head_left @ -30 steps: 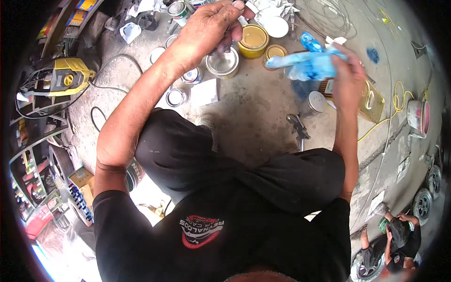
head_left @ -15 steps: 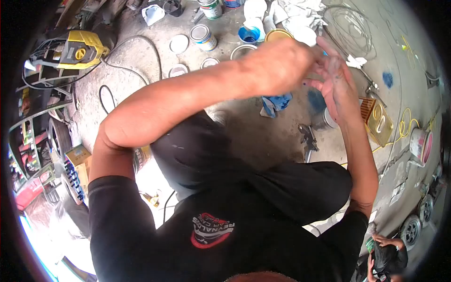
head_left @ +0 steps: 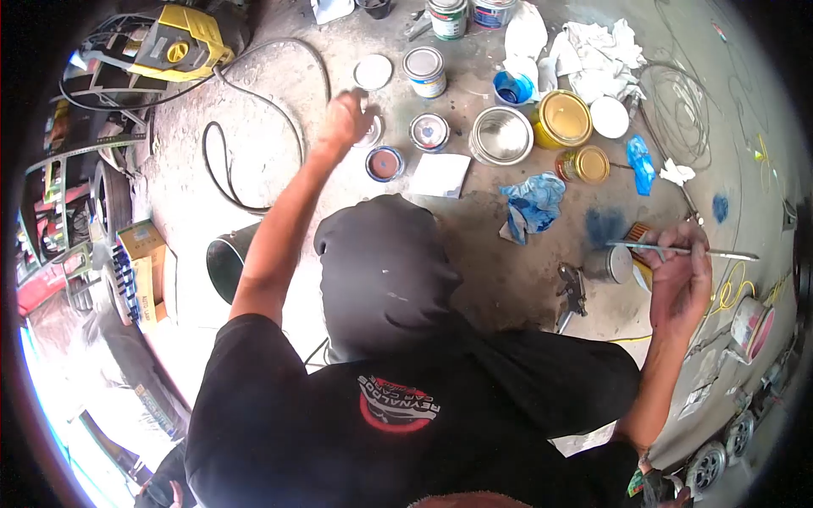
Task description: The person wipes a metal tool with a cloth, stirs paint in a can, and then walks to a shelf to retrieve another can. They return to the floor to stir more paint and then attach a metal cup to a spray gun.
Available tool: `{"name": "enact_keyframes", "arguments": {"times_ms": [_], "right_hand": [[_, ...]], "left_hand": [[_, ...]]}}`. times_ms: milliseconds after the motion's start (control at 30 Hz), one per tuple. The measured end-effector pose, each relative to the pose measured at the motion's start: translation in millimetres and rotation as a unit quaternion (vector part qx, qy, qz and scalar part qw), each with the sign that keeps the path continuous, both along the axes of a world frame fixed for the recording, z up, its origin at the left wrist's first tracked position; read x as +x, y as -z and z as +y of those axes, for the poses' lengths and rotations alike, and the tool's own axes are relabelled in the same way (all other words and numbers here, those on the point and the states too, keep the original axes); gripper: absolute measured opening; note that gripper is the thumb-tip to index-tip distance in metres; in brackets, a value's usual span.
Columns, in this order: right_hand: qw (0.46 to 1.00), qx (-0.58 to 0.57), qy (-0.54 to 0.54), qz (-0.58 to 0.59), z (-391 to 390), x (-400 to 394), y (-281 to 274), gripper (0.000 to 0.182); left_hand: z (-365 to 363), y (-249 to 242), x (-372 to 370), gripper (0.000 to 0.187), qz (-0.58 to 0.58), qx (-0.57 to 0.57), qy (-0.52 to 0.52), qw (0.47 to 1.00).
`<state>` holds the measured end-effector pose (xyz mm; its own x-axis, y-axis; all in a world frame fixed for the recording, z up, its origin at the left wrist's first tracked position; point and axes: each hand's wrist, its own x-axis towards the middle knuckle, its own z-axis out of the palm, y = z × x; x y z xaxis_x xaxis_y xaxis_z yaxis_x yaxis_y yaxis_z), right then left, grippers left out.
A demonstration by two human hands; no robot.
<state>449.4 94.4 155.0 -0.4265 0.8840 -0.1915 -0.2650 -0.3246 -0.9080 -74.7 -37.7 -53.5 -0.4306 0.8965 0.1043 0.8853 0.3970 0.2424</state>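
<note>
My left hand [head_left: 343, 125] is blurred, its fingers drawn together beside a small round can [head_left: 371, 131]; what they hold is too small to make out. Raised at the right, my right hand [head_left: 680, 275] grips a thin stick [head_left: 720, 253] lying across its fingers. A white lid [head_left: 373, 72] and a labelled can [head_left: 425, 72] are near my left hand. Below them stand a can with brownish content [head_left: 385, 164] and a blue-spotted can [head_left: 429, 133]. A grey can [head_left: 610, 265] and a spray gun [head_left: 572, 292] are left of my right hand.
An open metal can [head_left: 501, 135], a gold-topped can [head_left: 565, 119] and a blue cup [head_left: 513, 87] stand ahead. Blue-stained cloth [head_left: 533, 206] and white paper [head_left: 439, 175] lie on the floor. A yellow machine [head_left: 182, 42] with a black hose is at the upper left.
My hands, close together at the upper right before, are now apart. The left has moved far left to the small cans; the right is lower, with the stick visible. The view has shifted.
</note>
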Motion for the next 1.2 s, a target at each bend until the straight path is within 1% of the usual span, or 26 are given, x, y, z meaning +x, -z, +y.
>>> {"name": "enact_keyframes", "arguments": {"times_ms": [33,67,133,167,200,267,300,400,433,467,533,600,633,667,733,800,833,867,933,967,1067,1167,1200], "right_hand": [[1.0,0.009,0.001,-0.016,-3.5,-3.9,-2.5,0.031],[0.999,0.017,0.004,-0.034,-6.5,-8.1,-4.9,0.031],[0.996,0.057,-0.019,-0.059,-9.5,-18.4,-8.4,0.031],[0.995,0.066,-0.028,-0.068,-10.8,-21.6,-7.7,0.032],[0.994,0.074,-0.038,-0.076,-12.0,-23.5,-6.2,0.032],[0.993,0.062,-0.042,-0.089,-13.6,-22.7,-1.1,0.03],[0.993,0.06,-0.046,-0.091,-13.7,-21.9,2.1,0.03],[0.993,0.062,-0.047,-0.086,-10.0,-20.0,5.8,0.028],[0.993,0.063,-0.046,-0.084,-7.5,-17.8,7.9,0.028],[0.994,0.063,-0.046,-0.082,-5.9,-15.7,9.8,0.028],[0.994,0.058,-0.039,-0.081,-3.7,-11.8,12.2,0.028],[0.995,0.062,-0.032,-0.074,-0.1,-10.6,12.5,0.028],[0.995,0.065,-0.029,-0.069,0.6,-10.6,12.5,0.028],[0.995,0.067,-0.027,-0.064,0.2,-9.8,12.0,0.028],[0.995,0.078,-0.03,-0.053,-1.4,-7.2,9.5,0.027],[0.995,0.09,-0.032,-0.042,-3.4,-4.8,6.6,0.026],[0.994,0.095,-0.032,-0.041,-5.2,-2.3,4.1,0.025],[0.994,0.1,-0.031,-0.043,-8.5,2.5,1.7,0.025],[0.994,0.095,-0.03,-0.043,-11.6,9.5,0.8,0.024],[0.994,0.093,-0.031,-0.041,-12.0,11.2,1.3,0.024],[0.995,0.093,-0.032,-0.032,-12.3,13.0,-0.8,0.023],[0.995,0.095,-0.027,-0.029,-14.2,10.1,-3.7,0.023],[0.994,0.098,-0.029,-0.029,-14.0,9.8,-4.7,0.024]], "left_hand": [[-8.3,19.7,2.8,0.045,-0.001,-0.01,-0.027,1.0],[-8.6,32.2,7.4,0.058,0.001,-0.082,-0.077,0.994],[-7.5,39.4,23.3,0.073,-0.011,-0.114,-0.133,0.985],[-2.0,40.4,24.0,0.081,-0.05,-0.174,-0.146,0.973],[-1.8,48.9,22.4,0.083,-0.014,-0.188,-0.133,0.973],[-2.6,61.8,16.3,0.085,-0.001,-0.188,-0.125,0.974],[2.5,45.2,20.6,0.089,-0.074,-0.215,-0.155,0.961],[2.3,43.7,4.4,0.085,-0.044,-0.15,-0.128,0.979],[4.8,26.6,6.2,0.081,-0.027,-0.108,-0.103,0.988],[7.9,9.4,8.4,0.081,-0.106,-0.046,-0.087,0.989],[20.8,-66.1,52.6,0.075,-0.265,0.065,-0.085,0.958],[29.0,-100.0,94.7,0.068,-0.333,0.121,-0.041,0.934],[34.5,-107.8,117.9,0.065,-0.33,0.151,-0.003,0.932],[42.5,-93.2,131.4,0.061,-0.291,0.211,0.077,0.93],[52.5,-90.6,164.8,0.056,-0.195,0.195,0.153,0.949],[58.3,-66.2,182.8,0.059,-0.223,0.208,0.193,0.933],[57.3,-54.9,187.1,0.058,-0.246,0.184,0.199,0.931],[55.5,-39.1,189.9,0.057,-0.218,0.18,0.219,0.934],[56.7,-25.6,194.8,0.056,-0.163,0.175,0.261,0.935],[52.8,-19.4,197.0,0.055,-0.12,0.152,0.271,0.943],[52.1,-27.2,199.8,0.056,-0.104,0.118,0.262,0.952],[55.3,-31.8,205.8,0.057,-0.096,0.125,0.222,0.962],[58.0,-30.8,204.8,0.058,-0.092,0.129,0.235,0.959]]}}
